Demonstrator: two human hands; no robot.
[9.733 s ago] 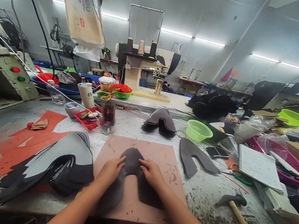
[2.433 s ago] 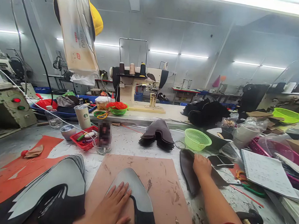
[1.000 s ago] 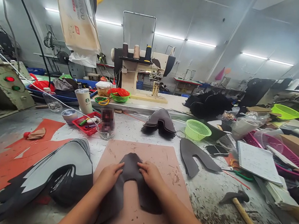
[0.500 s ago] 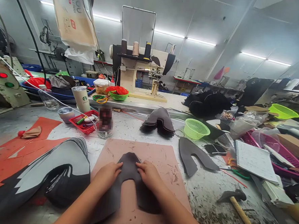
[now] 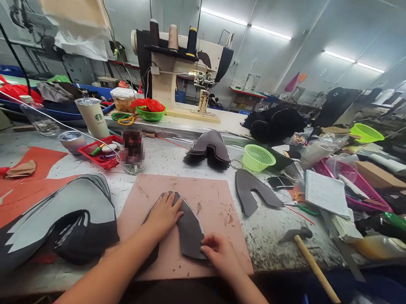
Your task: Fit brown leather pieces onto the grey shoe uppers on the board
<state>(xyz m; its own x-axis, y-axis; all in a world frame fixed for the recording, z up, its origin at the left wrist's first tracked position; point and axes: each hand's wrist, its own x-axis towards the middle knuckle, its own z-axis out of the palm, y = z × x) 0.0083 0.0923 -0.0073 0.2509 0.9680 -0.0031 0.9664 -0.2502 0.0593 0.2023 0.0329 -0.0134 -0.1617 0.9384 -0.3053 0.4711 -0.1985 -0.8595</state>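
Note:
A dark grey U-shaped piece of sheet material (image 5: 191, 227) lies on the pink board (image 5: 217, 194), its curved end pointing away from me. A thin pale line shows along its right edge. My left hand (image 5: 166, 214) rests flat across the curved top, fingers stretched out, covering much of the left leg. At the lower end of the right leg, my right hand (image 5: 219, 251) pinches the outer edge between thumb and fingers. Left of the board sits a thick stack of black and light grey U-shaped pieces (image 5: 83, 199).
A single grey U-shaped piece (image 5: 252, 189) and a hammer (image 5: 315, 264) lie to the right. Beyond the board are a pile of grey pieces (image 5: 210, 145), a green basket (image 5: 257, 157) and a sewing machine (image 5: 166, 76). A red tray (image 5: 99, 152) and tumbler (image 5: 93, 118) stand back left.
My left hand has slid from the left edge onto the curved top. My right hand has moved down from the top to the right leg's lower end. The view has shifted.

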